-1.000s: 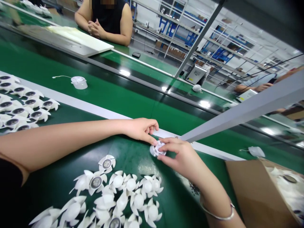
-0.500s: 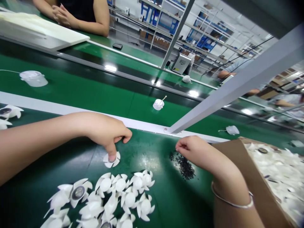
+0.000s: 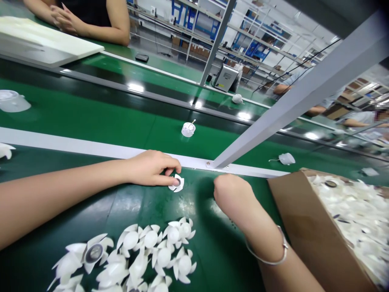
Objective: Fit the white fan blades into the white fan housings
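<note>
My left hand (image 3: 153, 168) is stretched toward the middle of the bench, its thumb on the hub of a small white fan impeller (image 3: 180, 185) and its other fingers curled behind. This impeller's hub face looks grey. To its right my right hand (image 3: 232, 194), with a metal bangle on the wrist, is closed, knuckles toward me. Its fingertips and anything in them are hidden. Only a few bits of the small black pieces (image 3: 233, 224) show beside it; the hand covers the rest. Several white impellers (image 3: 162, 256) lie in a cluster nearer me.
A cardboard box (image 3: 299, 215) full of white impellers stands at the right. Beyond the white rail (image 3: 75, 142), white round housings (image 3: 188, 129) sit on a green belt (image 3: 121, 129). A slanted metal post (image 3: 273, 105) rises in front. Across the belt a person (image 3: 88, 20) rests with clasped hands.
My left hand has moved right with the impeller, bringing it closer to my right hand. My right hand has turned and shifted slightly left over the black pieces. Housings on the belt appear further left.
</note>
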Tool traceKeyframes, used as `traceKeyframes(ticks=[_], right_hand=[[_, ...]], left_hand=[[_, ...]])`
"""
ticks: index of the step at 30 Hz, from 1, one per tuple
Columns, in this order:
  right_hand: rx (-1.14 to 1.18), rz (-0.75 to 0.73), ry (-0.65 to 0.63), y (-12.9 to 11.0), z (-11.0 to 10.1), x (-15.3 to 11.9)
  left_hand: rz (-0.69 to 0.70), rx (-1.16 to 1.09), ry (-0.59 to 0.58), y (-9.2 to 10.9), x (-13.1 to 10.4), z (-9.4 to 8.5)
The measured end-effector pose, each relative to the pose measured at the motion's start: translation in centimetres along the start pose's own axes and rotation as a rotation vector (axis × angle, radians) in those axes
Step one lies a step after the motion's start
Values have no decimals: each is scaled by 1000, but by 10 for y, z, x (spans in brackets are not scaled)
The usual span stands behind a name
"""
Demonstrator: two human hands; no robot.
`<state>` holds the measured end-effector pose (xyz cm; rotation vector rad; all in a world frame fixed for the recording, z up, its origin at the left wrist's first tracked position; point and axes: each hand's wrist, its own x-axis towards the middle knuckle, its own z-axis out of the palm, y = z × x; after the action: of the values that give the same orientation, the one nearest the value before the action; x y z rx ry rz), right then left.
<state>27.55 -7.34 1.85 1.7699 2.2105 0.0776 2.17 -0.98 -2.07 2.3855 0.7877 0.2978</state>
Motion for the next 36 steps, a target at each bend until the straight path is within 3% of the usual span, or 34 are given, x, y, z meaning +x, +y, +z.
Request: traceKeyframes(ticks=[7,13,18,23,26,29,36], right_hand=[[-4,81,-103,-13,-4,-3],[-11,59,-12,-16,-1,-6],[101,81,-59,-7,-2,1],[639,-283,213,-13,-3,4],[815,-447,301,-27,5,6],[769,-474,306,-39,15,10],[416,-469,339,-49,23,15]], left_hand=[[97,12,-11,-9,-2,3],[128,7,-4,-11,-2,3],[153,23,25,-11,-1,5],[167,-12,52,-12,0,8],[164,-10,57,-12,0,9],[155,-12,53,-12,1,9],[147,-27,52,-9,3,8]])
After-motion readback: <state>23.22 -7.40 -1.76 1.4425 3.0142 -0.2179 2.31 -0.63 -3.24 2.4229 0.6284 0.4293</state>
